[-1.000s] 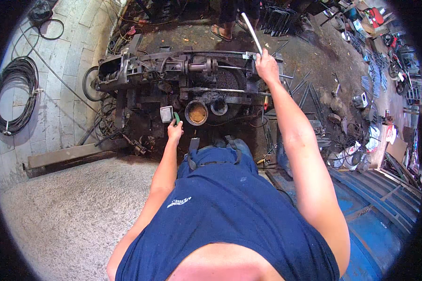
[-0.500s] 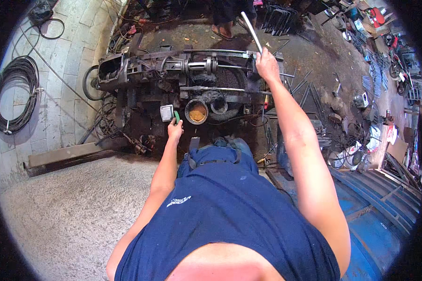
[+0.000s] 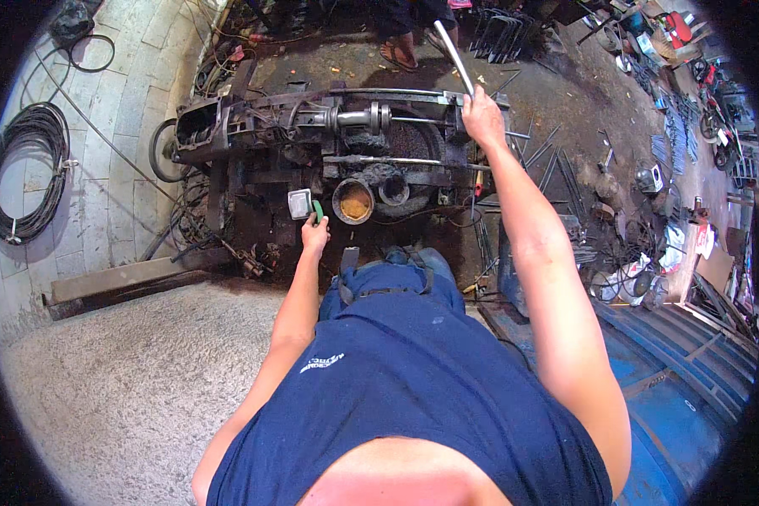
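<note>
My right hand (image 3: pixel 482 118) is stretched far forward, its fingers wrapped round the lower part of a shiny metal bar (image 3: pixel 453 55). That bar slants up to the left, over the right end of a dark, greasy machine (image 3: pixel 312 118) with long metal rods. My left hand (image 3: pixel 315 232) is closed at the near side of the machine, with a small green piece (image 3: pixel 319 211) at its fingertips. Touching or just beside this piece is a pale grey box (image 3: pixel 299 204). To the right of my left hand is a round can (image 3: pixel 352 202) with orange-brown contents.
A second round container (image 3: pixel 394 190) is right of the can. Another person's feet (image 3: pixel 399 55) stand beyond the machine. Loose metal rods (image 3: pixel 557 169) lie to the right. A coil of black cable (image 3: pixel 27 173) hangs at the left wall, and blue metal panels (image 3: pixel 666 396) are at the lower right.
</note>
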Available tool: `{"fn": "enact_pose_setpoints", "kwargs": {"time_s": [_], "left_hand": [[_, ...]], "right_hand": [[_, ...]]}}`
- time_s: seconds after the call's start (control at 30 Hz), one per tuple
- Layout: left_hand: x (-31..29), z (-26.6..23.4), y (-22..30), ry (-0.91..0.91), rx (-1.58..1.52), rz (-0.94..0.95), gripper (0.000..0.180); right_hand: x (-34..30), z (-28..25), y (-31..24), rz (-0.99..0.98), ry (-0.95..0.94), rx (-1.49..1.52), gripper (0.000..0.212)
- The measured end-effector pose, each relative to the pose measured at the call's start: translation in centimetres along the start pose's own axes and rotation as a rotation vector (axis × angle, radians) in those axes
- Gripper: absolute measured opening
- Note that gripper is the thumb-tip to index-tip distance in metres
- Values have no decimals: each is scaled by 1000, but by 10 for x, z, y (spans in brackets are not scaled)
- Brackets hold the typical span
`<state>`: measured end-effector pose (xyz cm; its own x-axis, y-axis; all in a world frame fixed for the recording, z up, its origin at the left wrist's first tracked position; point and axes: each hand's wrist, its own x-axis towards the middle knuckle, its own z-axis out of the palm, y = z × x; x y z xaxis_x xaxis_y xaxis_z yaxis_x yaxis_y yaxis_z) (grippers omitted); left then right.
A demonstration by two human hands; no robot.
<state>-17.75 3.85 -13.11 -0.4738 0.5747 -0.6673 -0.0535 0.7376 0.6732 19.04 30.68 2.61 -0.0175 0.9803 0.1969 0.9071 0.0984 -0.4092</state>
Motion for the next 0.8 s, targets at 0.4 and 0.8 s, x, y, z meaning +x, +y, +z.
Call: {"fn": "enact_pose_setpoints", "kwargs": {"time_s": [0.4, 0.8], "left_hand": [[3, 0, -2, -3, -8, 0, 53], [-5, 1, 3, 7, -10, -4, 52]], "right_hand": [[0, -3, 1, 21, -11, 6, 31], [0, -3, 3, 17, -5, -1, 32]]}}
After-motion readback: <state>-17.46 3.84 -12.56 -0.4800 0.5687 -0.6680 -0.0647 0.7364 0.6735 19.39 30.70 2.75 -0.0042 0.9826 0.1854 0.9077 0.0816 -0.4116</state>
